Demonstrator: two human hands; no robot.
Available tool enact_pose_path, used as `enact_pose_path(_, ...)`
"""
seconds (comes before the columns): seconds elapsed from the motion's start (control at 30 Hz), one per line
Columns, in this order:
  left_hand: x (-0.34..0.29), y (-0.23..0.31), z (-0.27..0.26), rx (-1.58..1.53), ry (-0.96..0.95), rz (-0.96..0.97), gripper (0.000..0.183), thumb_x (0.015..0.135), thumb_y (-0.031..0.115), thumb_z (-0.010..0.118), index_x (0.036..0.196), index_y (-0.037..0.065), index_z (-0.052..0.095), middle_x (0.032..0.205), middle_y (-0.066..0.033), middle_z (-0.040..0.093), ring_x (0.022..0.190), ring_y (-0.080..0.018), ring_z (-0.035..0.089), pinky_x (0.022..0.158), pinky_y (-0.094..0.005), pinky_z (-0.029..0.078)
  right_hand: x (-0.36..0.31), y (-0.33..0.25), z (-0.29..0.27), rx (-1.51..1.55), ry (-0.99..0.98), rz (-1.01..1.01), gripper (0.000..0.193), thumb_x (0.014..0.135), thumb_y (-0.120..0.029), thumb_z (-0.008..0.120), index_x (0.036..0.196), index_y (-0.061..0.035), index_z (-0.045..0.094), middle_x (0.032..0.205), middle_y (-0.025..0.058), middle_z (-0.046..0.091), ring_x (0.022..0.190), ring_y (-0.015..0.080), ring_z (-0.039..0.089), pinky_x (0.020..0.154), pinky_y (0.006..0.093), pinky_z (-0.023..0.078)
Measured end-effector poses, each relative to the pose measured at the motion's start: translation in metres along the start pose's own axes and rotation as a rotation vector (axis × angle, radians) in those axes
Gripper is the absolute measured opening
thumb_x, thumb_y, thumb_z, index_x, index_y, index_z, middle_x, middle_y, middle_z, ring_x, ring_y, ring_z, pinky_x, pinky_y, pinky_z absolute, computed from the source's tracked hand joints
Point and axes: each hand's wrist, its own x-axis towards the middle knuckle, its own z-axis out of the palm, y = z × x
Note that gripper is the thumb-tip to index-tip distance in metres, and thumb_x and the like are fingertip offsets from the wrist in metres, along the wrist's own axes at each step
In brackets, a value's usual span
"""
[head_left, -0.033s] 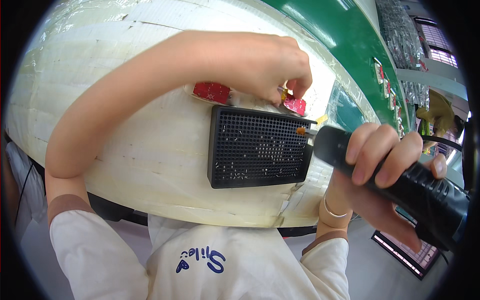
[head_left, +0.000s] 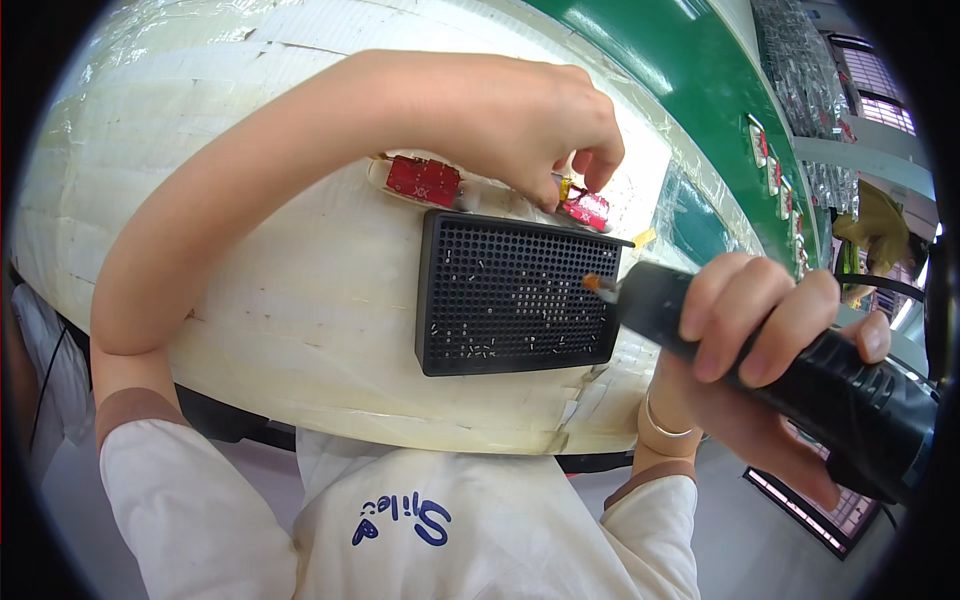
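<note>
My left hand [head_left: 570,125] reaches in an arc over the table, its thumb and fingers closed on the edge of a small red circuit board [head_left: 586,211] with a yellow piece on it. A second red circuit board [head_left: 423,180], set in a pale case, lies under my left forearm. In my right hand [head_left: 765,325] is a thick black electric screwdriver [head_left: 810,385], fingers wrapped round its body. Its orange-brown tip [head_left: 592,283] hovers over the right part of a black perforated tray [head_left: 427,300]; many small silvery screws dot the tray's holes.
The white, tape-covered tabletop [head_left: 290,300] spreads under everything. Beyond it runs a green surface [head_left: 640,60] carrying several red-and-white pieces [head_left: 773,178]. Clear plastic wrapping [head_left: 800,80] hangs at the far right. Another person [head_left: 875,225] is partly visible there.
The screwdriver tip has shifted slightly left and nearer to me over the tray. The board at my left fingers has moved a little left, and my left forearm sits slightly farther away.
</note>
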Motion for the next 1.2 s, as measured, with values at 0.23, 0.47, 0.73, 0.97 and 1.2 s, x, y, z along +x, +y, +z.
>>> enact_pose_path(0.23, 0.001, 0.000, -0.001, -0.068, -0.009, -0.011, 0.031, 0.066, 0.010, 0.070, 0.094, 0.001, 0.061, 0.078, -0.0110, 0.060, 0.077, -0.0239, 0.058, 0.072, -0.0337, 0.048, -0.006, 0.017, 0.001, 0.037, -0.037, 0.029, 0.079, 0.069, -0.071, 0.056, 0.121, -0.0158, 0.036, 0.071, 0.0025, 0.046, 0.049, 0.0143, 0.049, 0.046, 0.0289, 0.040)
enact_pose_path(0.47, 0.002, -0.007, 0.010, -0.047, 0.025, 0.006, 0.021, 0.069, 0.009, 0.068, 0.087, -0.001, 0.065, 0.079, -0.0113, 0.061, 0.076, -0.0236, 0.059, 0.071, -0.0327, 0.048, -0.006, 0.021, 0.003, 0.032, -0.013, 0.025, 0.079, 0.069, -0.072, 0.055, 0.121, -0.0162, 0.036, 0.070, 0.0026, 0.046, 0.049, 0.0138, 0.049, 0.045, 0.0281, 0.039)
enact_pose_path(0.73, 0.005, -0.002, 0.011, -0.017, 0.058, -0.001, 0.014, 0.068, 0.005, 0.067, 0.080, -0.002, 0.067, 0.076, -0.0115, 0.060, 0.071, -0.0227, 0.060, 0.068, -0.0312, 0.050, 0.006, 0.007, -0.026, -0.152, 0.019, -0.101, 0.092, 0.060, -0.085, 0.046, 0.124, -0.0181, 0.042, 0.076, 0.0021, 0.044, 0.055, 0.0135, 0.044, 0.056, 0.0298, 0.037)
enact_pose_path(0.97, 0.004, -0.004, 0.013, -0.024, 0.050, -0.025, 0.014, 0.067, 0.003, 0.066, 0.080, -0.002, 0.067, 0.075, -0.0110, 0.060, 0.070, -0.0221, 0.059, 0.066, -0.0309, 0.050, 0.006, 0.031, -0.038, -0.104, 0.046, -0.117, 0.095, 0.063, -0.088, 0.029, 0.126, -0.0163, 0.038, 0.073, 0.0059, 0.045, 0.052, 0.0156, 0.044, 0.051, 0.0319, 0.040)
enact_pose_path(1.2, 0.006, -0.001, 0.009, -0.069, 0.034, -0.025, 0.014, 0.067, 0.003, 0.065, 0.080, -0.003, 0.067, 0.074, -0.0109, 0.060, 0.069, -0.0222, 0.059, 0.066, -0.0307, 0.049, 0.003, 0.039, -0.042, -0.092, 0.082, -0.049, 0.094, 0.063, -0.088, 0.029, 0.125, -0.0185, 0.039, 0.073, 0.0051, 0.044, 0.053, 0.0149, 0.044, 0.050, 0.0311, 0.039)
